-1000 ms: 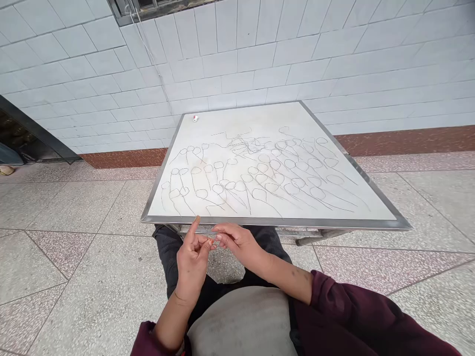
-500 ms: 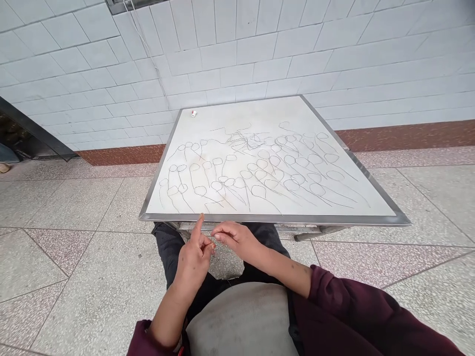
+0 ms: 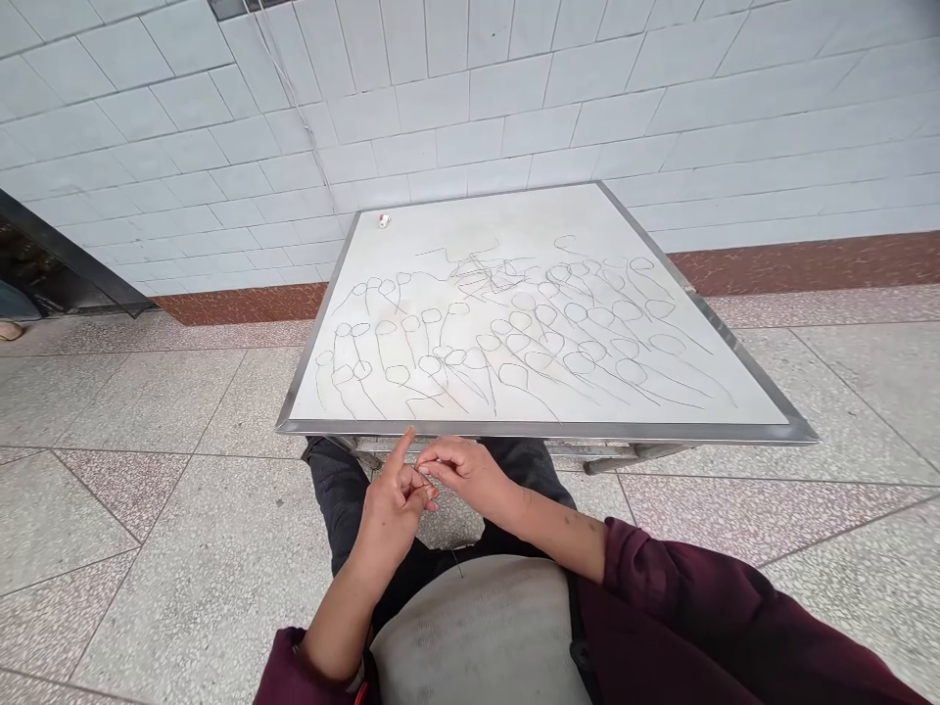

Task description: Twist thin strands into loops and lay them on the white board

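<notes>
Pinching a thin dark strand (image 3: 457, 561), a person sits with both bare hands just below the middle of the view, at six to seven o'clock. What looks like the strand's free end shows lower down, at six o'clock, against the grey shirt (image 3: 477, 627). It is likely almost weightless, springy and easy to lose; a fingertip pinch close to the worked end should hold it best, since a hard tug could kink it.

The left hand (image 3: 393, 509), at seven o'clock, has its thumb pressed to the bent fingers on the strand, while its index finger sticks out straight toward one o'clock. The right hand (image 3: 474, 480), at six o'clock, reaches in with thumb and forefinger nearly together, close to the left fingertips; whether they grip the strand too, I cannot tell.

Beyond them, a white table (image 3: 547, 431) with a metal rim spans the centre. Similar looped strands (image 3: 436, 364) lie across it, each a rough ring with a tail, and a tangle (image 3: 491, 274) sits near its middle. A small white-and-red object (image 3: 384, 221) rests toward eleven o'clock. Behind, at twelve, stands a white tiled wall (image 3: 506, 117); speckled floor (image 3: 183, 548) spreads at eight.
</notes>
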{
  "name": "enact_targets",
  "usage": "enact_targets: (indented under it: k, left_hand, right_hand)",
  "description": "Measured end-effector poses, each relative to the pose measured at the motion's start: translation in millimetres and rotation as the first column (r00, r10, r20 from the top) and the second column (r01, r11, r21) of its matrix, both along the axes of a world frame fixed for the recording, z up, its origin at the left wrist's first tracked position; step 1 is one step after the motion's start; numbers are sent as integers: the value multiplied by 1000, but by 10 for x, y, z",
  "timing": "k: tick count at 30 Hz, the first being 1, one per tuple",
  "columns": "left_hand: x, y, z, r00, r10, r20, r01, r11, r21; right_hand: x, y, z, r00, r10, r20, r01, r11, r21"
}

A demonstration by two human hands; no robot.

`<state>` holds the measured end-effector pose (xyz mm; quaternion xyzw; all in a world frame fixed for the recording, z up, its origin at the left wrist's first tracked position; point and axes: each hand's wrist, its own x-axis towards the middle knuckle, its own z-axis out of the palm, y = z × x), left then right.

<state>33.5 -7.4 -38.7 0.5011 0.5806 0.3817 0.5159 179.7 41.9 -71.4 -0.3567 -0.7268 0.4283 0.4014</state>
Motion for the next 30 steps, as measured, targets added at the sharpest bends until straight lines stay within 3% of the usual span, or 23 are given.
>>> enact_targets:
  k: [7, 12, 16, 23, 27, 30]
  left_hand:
    - [-18, -7, -10, 998, 63, -13, -62, 996, 67]
    - [-22, -21, -3, 995, 101, -23, -98, 987, 125]
    - [2, -41, 11, 994, 100, -38, -94, 986, 136]
    - [10, -36, -40, 996, 81, -30, -75, 985, 155]
    - [-21, 10, 6, 983, 182, 15, -182, 967, 177]
    - [-39, 34, 73, 952, 297, 79, -306, 932, 196]
  right_hand:
    - [31, -17, 70, 995, -97, 22, 97, 995, -13]
    - [56, -33, 127, 996, -36, 77, 31, 998, 59]
    - [41, -36, 70, 1000, 27, 7, -27, 999, -30]
    - [-6, 9, -32, 998, 5, -59, -10, 997, -79]
    - [1, 20, 54, 994, -51, -98, 34, 986, -165]
    - [10, -18, 112, 999, -39, -21, 35, 986, -165]
